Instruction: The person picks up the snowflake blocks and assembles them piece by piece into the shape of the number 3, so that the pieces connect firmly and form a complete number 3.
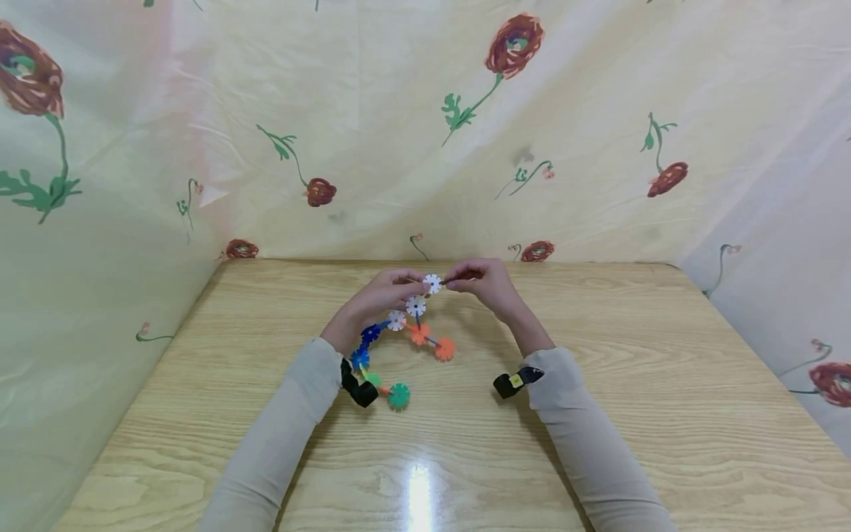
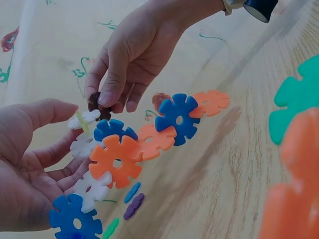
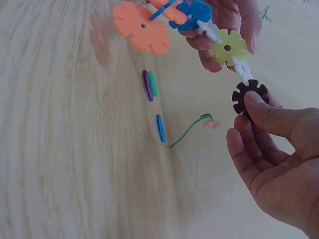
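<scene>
A chain of notched plastic interlocking discs hangs from my left hand [image 1: 380,297], with a white disc [image 1: 433,279] at its upper end between that hand's fingers. My right hand [image 1: 490,290] pinches a black disc [image 3: 240,94] between thumb and fingers, right at the edge of a white disc [image 3: 241,68]. A yellow disc [image 3: 219,51] joins on beyond that white one. Further along, one branch ends in an orange disc [image 1: 444,349]. Another runs through blue discs [image 1: 370,333] to a green disc [image 1: 399,396] below the left wrist.
Near the back edge of the wooden table [image 1: 598,443] lie a few loose discs: purple [image 3: 148,85], green [image 3: 153,84] and blue [image 3: 160,128]. Flower-patterned cloth [image 1: 399,111] hangs behind the table and along its sides. Each wrist wears a small black camera [image 1: 508,385].
</scene>
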### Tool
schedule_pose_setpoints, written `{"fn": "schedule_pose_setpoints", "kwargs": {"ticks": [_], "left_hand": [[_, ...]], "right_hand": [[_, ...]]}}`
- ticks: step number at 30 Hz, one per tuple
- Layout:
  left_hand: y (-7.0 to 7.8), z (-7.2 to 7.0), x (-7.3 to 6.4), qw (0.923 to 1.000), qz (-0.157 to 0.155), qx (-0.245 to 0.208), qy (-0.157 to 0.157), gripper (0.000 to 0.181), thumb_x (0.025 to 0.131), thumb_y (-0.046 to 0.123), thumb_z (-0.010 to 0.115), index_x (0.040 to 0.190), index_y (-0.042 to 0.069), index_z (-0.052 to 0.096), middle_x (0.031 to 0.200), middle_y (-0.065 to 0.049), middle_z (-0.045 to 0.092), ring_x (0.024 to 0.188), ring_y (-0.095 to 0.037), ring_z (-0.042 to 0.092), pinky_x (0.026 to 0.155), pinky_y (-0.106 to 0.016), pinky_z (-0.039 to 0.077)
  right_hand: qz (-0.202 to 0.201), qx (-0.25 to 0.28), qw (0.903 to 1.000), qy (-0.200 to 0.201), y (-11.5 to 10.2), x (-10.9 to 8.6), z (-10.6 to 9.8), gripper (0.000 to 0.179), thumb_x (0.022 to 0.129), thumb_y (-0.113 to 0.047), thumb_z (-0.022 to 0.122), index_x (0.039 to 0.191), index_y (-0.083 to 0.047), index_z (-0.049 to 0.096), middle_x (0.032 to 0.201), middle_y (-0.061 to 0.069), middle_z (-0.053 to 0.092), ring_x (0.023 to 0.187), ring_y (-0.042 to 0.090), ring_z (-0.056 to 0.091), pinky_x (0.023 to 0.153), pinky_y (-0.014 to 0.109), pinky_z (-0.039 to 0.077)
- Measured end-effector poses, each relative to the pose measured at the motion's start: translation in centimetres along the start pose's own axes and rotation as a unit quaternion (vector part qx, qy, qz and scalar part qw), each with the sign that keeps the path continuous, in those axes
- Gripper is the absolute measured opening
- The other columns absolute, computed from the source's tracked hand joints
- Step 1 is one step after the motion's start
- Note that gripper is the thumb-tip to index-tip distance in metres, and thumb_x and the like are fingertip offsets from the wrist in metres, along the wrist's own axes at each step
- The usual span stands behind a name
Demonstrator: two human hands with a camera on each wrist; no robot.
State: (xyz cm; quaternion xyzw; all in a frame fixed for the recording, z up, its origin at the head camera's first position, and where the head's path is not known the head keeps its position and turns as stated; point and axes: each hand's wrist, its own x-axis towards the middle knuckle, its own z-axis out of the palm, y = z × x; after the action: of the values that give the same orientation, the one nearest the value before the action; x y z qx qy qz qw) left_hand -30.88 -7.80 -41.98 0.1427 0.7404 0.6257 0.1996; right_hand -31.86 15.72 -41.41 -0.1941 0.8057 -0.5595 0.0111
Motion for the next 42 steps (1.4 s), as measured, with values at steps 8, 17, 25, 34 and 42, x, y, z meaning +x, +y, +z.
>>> {"fn": "schedule_pose_setpoints", "kwargs": {"ticks": [8,17,25,34,42], "left_hand": [[-0.1,0.3,0.3,0.9991,-0.009,-0.039,0.016,0.02,0.104,0.022,0.059,0.115,0.007,0.064,0.104,0.0,0.068,0.101,-0.026,0.064,0.074,-0.029,0.053],[-0.1,0.4,0.3,0.9968,-0.005,-0.068,0.042,0.018,0.102,0.015,0.062,0.116,0.003,0.062,0.099,-0.002,0.07,0.097,-0.024,0.069,0.077,-0.028,0.056],[0.0,0.6,0.3,0.9967,-0.005,-0.053,0.061,0.017,0.1,0.014,0.063,0.114,0.004,0.062,0.098,0.0,0.065,0.087,-0.013,0.062,0.075,-0.027,0.053],[0.2,0.8,0.1,0.9958,-0.003,-0.053,0.074,0.016,0.1,0.015,0.064,0.112,0.004,0.064,0.094,0.003,0.066,0.088,-0.013,0.061,0.078,-0.029,0.052],[0.3,1.1,0.1,0.9933,-0.003,-0.059,0.1,0.018,0.099,0.016,0.065,0.113,0.004,0.065,0.093,0.003,0.068,0.088,-0.013,0.063,0.073,-0.026,0.05]], "right_hand": [[-0.011,-0.005,0.9999,-0.003,0.0,0.1,0.4,0.013,0.09,-0.001,0.076,0.101,0.005,0.075,0.101,0.015,0.075,0.087,0.011,0.069,0.08,0.024,0.059],[-0.033,-0.006,0.9994,-0.002,-0.3,0.0,0.9,0.012,0.089,0.001,0.076,0.099,0.007,0.075,0.102,0.022,0.074,0.085,0.009,0.069,0.079,0.022,0.059],[-0.055,-0.011,0.9983,0.013,-0.3,0.1,1.3,0.009,0.087,0.004,0.076,0.096,0.007,0.076,0.102,0.025,0.072,0.084,0.009,0.069,0.078,0.021,0.06],[-0.079,-0.004,0.9963,0.035,0.0,0.1,1.6,0.006,0.085,0.007,0.077,0.091,0.008,0.076,0.096,0.024,0.069,0.082,0.009,0.067,0.076,0.02,0.06],[-0.098,-0.005,0.9925,0.072,-0.2,0.1,2.2,0.006,0.083,0.009,0.078,0.086,0.004,0.078,0.09,0.024,0.07,0.077,0.007,0.067,0.073,0.02,0.06]]}}
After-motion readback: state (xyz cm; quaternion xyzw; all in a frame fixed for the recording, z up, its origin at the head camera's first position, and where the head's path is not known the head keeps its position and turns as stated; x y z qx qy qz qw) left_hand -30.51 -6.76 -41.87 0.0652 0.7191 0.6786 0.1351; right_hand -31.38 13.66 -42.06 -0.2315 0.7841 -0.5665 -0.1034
